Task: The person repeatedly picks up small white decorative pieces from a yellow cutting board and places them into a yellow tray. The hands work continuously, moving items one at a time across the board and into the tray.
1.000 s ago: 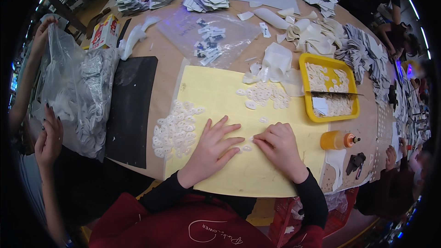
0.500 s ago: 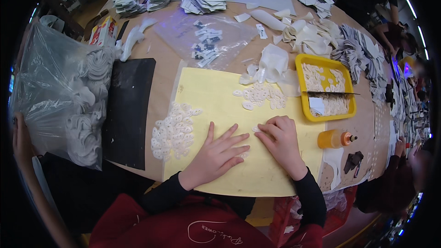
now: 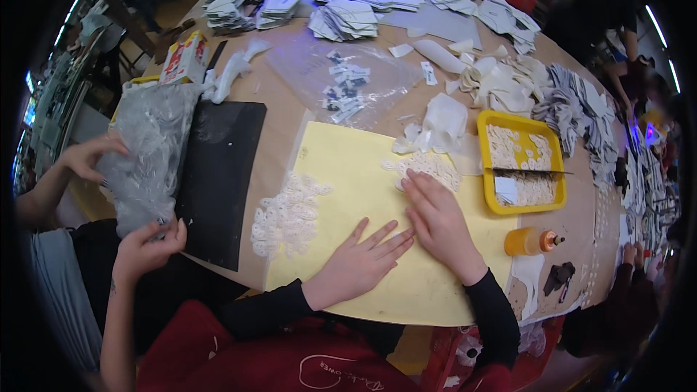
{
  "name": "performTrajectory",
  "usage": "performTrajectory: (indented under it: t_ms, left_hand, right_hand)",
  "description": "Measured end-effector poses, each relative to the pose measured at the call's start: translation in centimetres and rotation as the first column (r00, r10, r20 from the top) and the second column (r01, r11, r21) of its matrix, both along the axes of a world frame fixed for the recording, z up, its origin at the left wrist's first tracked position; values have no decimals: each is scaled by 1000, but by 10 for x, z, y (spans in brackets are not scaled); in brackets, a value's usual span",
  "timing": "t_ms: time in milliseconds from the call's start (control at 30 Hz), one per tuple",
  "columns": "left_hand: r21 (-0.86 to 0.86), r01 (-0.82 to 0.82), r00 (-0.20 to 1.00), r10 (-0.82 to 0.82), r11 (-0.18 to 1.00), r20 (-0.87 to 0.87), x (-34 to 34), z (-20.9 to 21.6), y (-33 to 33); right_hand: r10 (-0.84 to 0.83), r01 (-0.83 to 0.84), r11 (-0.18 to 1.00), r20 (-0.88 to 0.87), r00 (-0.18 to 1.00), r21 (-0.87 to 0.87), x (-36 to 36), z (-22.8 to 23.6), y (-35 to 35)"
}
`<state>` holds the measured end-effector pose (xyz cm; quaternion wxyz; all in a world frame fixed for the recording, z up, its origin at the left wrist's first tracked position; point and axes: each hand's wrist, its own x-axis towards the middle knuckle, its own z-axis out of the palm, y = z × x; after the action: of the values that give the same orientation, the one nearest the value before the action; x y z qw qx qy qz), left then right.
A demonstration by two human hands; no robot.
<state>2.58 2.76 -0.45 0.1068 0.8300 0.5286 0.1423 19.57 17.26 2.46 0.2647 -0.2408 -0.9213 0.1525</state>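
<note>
My left hand (image 3: 357,267) lies flat with its fingers spread on a yellow sheet (image 3: 341,152), holding nothing. Just right of it, my right hand (image 3: 441,223) reaches farther out, fingers stretched, its fingertips at the near edge of a pile of small cream oval pieces (image 3: 439,169). Anything beneath those fingertips is hidden. A larger heap of similar cream oval pieces with holes (image 3: 289,216) sits at the sheet's left edge. To the right, a yellow tray (image 3: 523,208) contains more such pieces, with a dark strip laid across it.
Right of the sheet stands an orange-capped glue-like bottle (image 3: 526,241). A black board (image 3: 221,181) lies left. Beside it, another person's hands (image 3: 149,243) handle a clear plastic bag (image 3: 149,152). Scraps, stacked white pieces (image 3: 343,20) and a bag of labels (image 3: 347,83) lie beyond.
My right hand has moved from a pinch on a small oval piece out to the far pile. My left hand shifted right. The neighbour's bag went from bulging to flattened; hands appeared at the far edge.
</note>
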Motion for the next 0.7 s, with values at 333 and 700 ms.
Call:
performTrajectory:
  t_ms: [333,700]
  left_hand:
    - [19,52,993,-53,998,102,3,-28,-8]
    - [89,-193,981,192,977,19,-41,-14,-39]
  right_hand:
    - [-20,27,997,91,996,-74,9,-7,-25]
    - [-208,159,799,-19,978,-580,6,-3,-30]
